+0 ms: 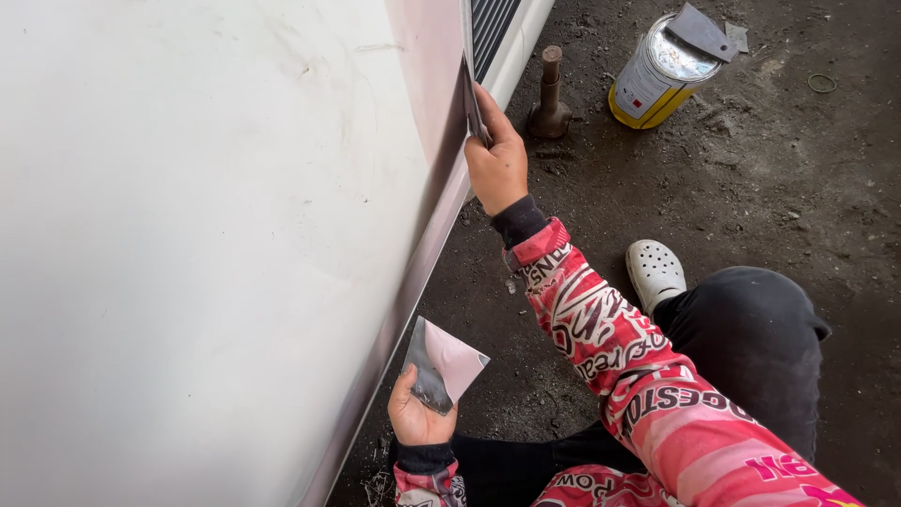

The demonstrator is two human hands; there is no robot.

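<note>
Beside my right hand (497, 164), a white panel (188, 235) smeared pink; my sleeve (619, 357) is pink-red with white lettering; beyond it, a yellow-white can (657, 80).

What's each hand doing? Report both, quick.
Left hand: closed on a flat metal plate smeared pink.
Right hand: closed on a thin spreader blade against the white panel.

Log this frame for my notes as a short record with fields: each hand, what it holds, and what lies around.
right hand: right hand presses a flat spreader against the lower edge of the white panel
left hand: left hand holds a metal plate smeared with pink filler
ground: open can with a scraper laid across its top; a jack beside the panel
posture: crouched, white clog on dirty floor
</note>
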